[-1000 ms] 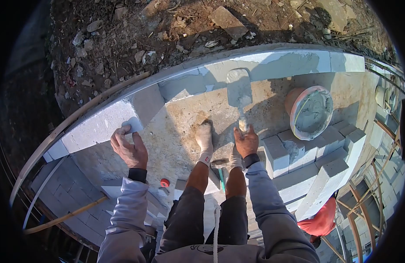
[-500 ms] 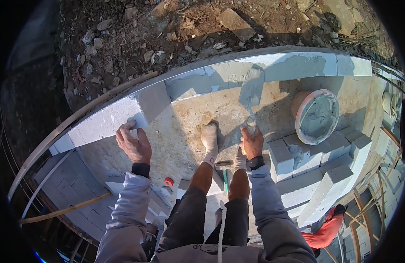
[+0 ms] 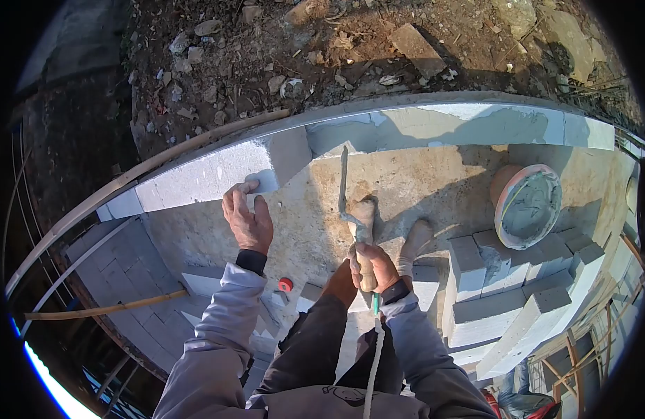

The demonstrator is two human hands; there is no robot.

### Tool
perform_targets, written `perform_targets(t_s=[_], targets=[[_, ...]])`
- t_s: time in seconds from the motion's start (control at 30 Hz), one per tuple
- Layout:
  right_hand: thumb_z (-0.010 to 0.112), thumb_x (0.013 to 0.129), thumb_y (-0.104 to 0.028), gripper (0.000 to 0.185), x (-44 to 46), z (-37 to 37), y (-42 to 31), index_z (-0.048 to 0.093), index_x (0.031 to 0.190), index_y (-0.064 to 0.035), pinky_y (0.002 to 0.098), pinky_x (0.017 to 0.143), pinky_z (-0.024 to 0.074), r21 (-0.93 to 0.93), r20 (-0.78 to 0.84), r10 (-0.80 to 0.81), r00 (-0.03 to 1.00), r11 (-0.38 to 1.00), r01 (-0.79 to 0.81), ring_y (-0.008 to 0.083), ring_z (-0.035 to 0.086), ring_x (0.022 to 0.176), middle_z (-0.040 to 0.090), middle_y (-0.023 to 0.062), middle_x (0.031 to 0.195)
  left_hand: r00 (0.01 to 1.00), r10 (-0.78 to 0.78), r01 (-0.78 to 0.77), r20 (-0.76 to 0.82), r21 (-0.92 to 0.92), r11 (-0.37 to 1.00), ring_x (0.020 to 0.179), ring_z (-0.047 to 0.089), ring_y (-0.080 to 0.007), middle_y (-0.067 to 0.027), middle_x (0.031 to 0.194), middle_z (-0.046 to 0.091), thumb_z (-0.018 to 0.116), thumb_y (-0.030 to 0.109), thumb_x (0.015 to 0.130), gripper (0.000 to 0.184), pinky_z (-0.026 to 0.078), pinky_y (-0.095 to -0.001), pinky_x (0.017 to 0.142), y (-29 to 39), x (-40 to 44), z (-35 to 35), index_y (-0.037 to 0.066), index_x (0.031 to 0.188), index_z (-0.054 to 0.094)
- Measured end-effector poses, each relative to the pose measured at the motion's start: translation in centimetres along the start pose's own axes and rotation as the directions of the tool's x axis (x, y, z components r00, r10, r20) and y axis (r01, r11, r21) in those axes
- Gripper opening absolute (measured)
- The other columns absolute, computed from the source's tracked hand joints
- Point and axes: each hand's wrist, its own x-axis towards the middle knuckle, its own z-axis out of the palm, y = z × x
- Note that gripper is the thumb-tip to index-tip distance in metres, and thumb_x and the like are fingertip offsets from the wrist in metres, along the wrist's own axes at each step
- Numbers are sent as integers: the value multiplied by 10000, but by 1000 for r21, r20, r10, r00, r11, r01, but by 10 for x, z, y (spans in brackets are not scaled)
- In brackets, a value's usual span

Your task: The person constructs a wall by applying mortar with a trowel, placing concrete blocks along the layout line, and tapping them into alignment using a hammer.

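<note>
My left hand [image 3: 248, 220] is at the lower right corner of a pale aerated concrete block [image 3: 203, 171], its fingers loosely curved and apart. The fingertips overlap the block's face; whether they touch it I cannot tell. In my right hand [image 3: 378, 265] is the wooden handle of a trowel [image 3: 344, 178], its blade turned edge-on and pointing away from me, above the floor. Beyond the blade runs a low row of blocks [image 3: 469, 126], partly coated with grey mortar.
To the right, a bucket [image 3: 500, 199] of grey mortar stands behind stacked blocks [image 3: 486, 314]. A red tape measure [image 3: 285, 285] lies on the floor. Bamboo poles [image 3: 106, 307] cross at left. Rubble and soil [image 3: 301, 49] lie beyond the wall. Another person's clothing [image 3: 521, 398] shows at lower right.
The trowel has swung left and turned from flat to edge-on, drawn closer to my body by my right hand. My left hand stays by the block's corner. The whole view has shifted.
</note>
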Motion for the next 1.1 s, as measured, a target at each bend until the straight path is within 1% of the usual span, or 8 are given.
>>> perform_targets(t_s=[0.1, 0.33, 0.43, 0.47, 0.6, 0.7, 0.8, 1.1], targets=[[610, 845, -358, 318, 44, 26, -4, 583, 873, -43, 312, 393, 446, 113, 127, 93, 988, 988, -108, 190, 543, 433, 556, 58, 608, 1000, 24, -24, -14, 11, 1000, 969, 521, -285, -92, 976, 592, 564, -20, 717, 264, 386, -398, 896, -4, 0, 1, 39, 974, 569], [663, 821, -317, 286, -3, 19, 27, 548, 846, -56, 321, 420, 448, -437, -83, 205, 975, 872, -220, 157, 544, 466, 543, 60, 613, 1000, -29, 29, -5, 11, 1000, 952, 540, -265, -112, 962, 585, 535, -49, 743, 217, 438, -348, 848, 2, 7, -2, 17, 943, 586], [668, 830, -301, 322, -66, -13, 4, 581, 997, -40, 299, 463, 471, -787, -229, 52, 972, 578, -216, 152, 556, 482, 576, 64, 639, 998, -54, 55, -41, 22, 998, 954, 546, -278, -100, 958, 609, 535, -18, 768, 198, 427, -370, 866, 6, 5, -1, 36, 946, 602], [682, 819, -304, 388, -84, -44, 9, 569, 1057, -18, 282, 477, 474, -865, -138, -205, 969, 502, -17, 144, 562, 489, 589, 59, 645, 998, -30, 33, -62, 53, 998, 950, 550, -276, -101, 958, 611, 542, -8, 778, 187, 432, -367, 860, 6, 5, -2, 37, 949, 604], [733, 748, -280, 447, -183, -96, -40, 587, 1009, 53, 251, 527, 483, -734, -460, -491, 740, 679, -5, 100, 603, 586, 640, 74, 719, 996, -38, 45, -80, 93, 995, 962, 567, -267, -98, 983, 624, 564, 45, 829, 154, 450, -360, 857, 10, -2, 10, 28, 975, 610], [685, 701, -238, 377, -248, -130, -99, 564, 890, 65, 435, 625, 495, -878, -445, -811, 380, 314, -360, 420, 629, 690, 625, 263, 753, 996, -61, 71, -62, 160, 985, 1032, 562, -273, -109, 1071, 621, 548, 92, 856, 238, 442, -363, 903, 11, -7, 11, 23, 1076, 611], [645, 707, -230, 295, -278, -183, -157, 564, 837, 23, 484, 689, 505, -667, -472, -860, 193, 206, -716, 420, 631, 741, 641, 251, 770, 999, -27, 35, -34, 237, 971, 1079, 551, -283, -127, 1140, 602, 542, 115, 857, 305, 433, -365, 927, 13, -13, 12, 21, 1142, 594], [547, 799, -151, 130, -210, -281, -235, 586, 865, -46, 428, 664, 537, -475, -361, -903, 233, -38, -879, 334, 672, 746, 671, 162, 815, 995, -76, 45, 71, 368, 929, 1207, 470, -321, -182, 1270, 522, 536, 125, 832, 423, 371, -377, 1014, 18, -17, 17, -5, 1234, 517]])
